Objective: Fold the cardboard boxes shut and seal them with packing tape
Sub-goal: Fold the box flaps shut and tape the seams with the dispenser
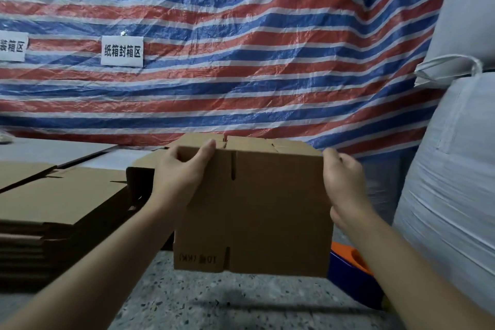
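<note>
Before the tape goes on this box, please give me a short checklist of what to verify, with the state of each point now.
1. Left hand grips the box at its upper left corner: ok.
2. Right hand holds the box's right edge: ok.
3. Top flaps folded down: ok.
4. Top seam taped: not ok, no tape shows.
5. Box resting on a surface: not ok, it is held above the floor.
6. Packing tape within reach: cannot tell.

The way to the left of the box [251,211] is being blocked by a stack of flat cartons [53,203]. The right side is being narrowed by white sacks [455,182]. Speckled floor [214,303] in front is being left free.
</note>
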